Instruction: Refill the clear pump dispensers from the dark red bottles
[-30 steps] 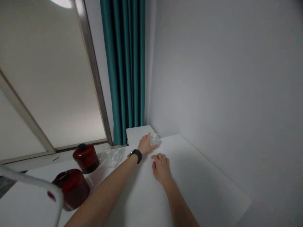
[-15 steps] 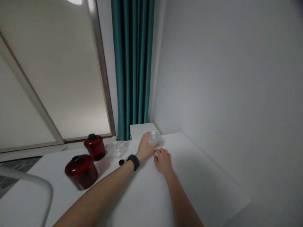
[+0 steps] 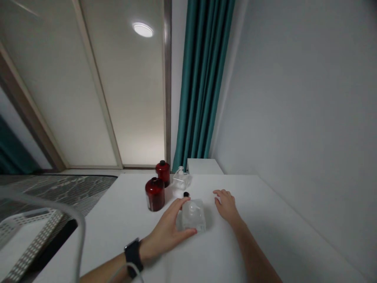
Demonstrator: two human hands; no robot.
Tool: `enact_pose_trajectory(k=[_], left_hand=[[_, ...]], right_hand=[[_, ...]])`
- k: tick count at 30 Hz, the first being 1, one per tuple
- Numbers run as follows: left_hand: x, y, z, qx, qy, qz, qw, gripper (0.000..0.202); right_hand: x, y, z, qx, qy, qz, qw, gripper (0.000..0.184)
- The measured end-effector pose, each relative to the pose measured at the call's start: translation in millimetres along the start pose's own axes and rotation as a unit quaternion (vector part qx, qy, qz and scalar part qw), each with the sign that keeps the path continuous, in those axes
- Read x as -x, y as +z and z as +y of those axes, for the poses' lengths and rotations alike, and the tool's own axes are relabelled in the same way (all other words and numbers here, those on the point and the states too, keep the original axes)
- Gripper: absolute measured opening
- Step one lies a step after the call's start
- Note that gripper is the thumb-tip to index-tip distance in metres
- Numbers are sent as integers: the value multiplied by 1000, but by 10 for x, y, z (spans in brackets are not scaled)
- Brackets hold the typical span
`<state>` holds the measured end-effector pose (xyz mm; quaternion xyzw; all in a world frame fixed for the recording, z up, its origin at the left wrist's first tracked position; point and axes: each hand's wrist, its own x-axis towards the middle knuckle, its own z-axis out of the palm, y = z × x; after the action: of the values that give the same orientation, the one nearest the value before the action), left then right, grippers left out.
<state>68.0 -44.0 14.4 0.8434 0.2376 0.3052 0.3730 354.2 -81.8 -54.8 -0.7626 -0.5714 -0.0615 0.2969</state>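
A clear, square-bodied bottle [image 3: 196, 220] with a rounded top is on the white table, its far and near sides held between the fingers and thumb of my left hand [image 3: 166, 232]. Whether its base touches the tabletop, I cannot tell. My right hand [image 3: 226, 205] is to the right of the bottle, apart from it, with fingers loosely spread and nothing in them. Just beyond my left fingertips lies a small black cap [image 3: 186, 194]. Farther back stands a second clear square bottle [image 3: 180, 180]. Left of it are an uncapped dark red bottle [image 3: 155, 196] and another red bottle [image 3: 163, 173] with a black cap.
The white table [image 3: 132, 220] meets the wall on the right. A white box-like unit [image 3: 204, 167] stands at its far edge, before a green curtain [image 3: 203, 86]. At lower left are a white perforated basket [image 3: 38, 239] and a curved pale tube [image 3: 78, 228] close to the camera.
My left hand has brought the clear bottle nearer across the table. My right hand is now farther from it. The view has swung left, bringing the basket into sight.
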Motion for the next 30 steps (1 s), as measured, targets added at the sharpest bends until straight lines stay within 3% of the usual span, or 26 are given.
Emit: enact_pose_trajectory(k=[4, 7, 12, 16, 18, 20, 25, 30], left_hand=[[382, -377, -257, -80, 33, -12, 996, 76], [479, -547, -389, -108, 63, 6, 992, 74], [431, -618, -517, -80, 46, 64, 994, 71], [438, -595, -607, -59, 31, 66, 996, 71], [460, -583, -620, -54, 26, 66, 996, 70], [479, -569, -607, -53, 31, 62, 996, 69], [492, -529, -554, -67, 29, 43, 996, 71], [490, -508, -575, -77, 38, 40, 996, 72]], right_hand=[[16, 24, -290, -79, -77, 5, 994, 26], [39, 21, -632, -143, -129, 10, 981, 26], [5, 30, -1302, -253, -165, 3, 953, 27], [-43, 143, -1679, -389, -92, 48, 915, 32], [2, 223, -1764, -408, -50, 79, 908, 30], [101, 281, -1796, -407, -49, 73, 909, 30], [317, 218, -1782, -390, -129, 45, 911, 32], [297, 60, -1790, -327, -227, 38, 916, 30]])
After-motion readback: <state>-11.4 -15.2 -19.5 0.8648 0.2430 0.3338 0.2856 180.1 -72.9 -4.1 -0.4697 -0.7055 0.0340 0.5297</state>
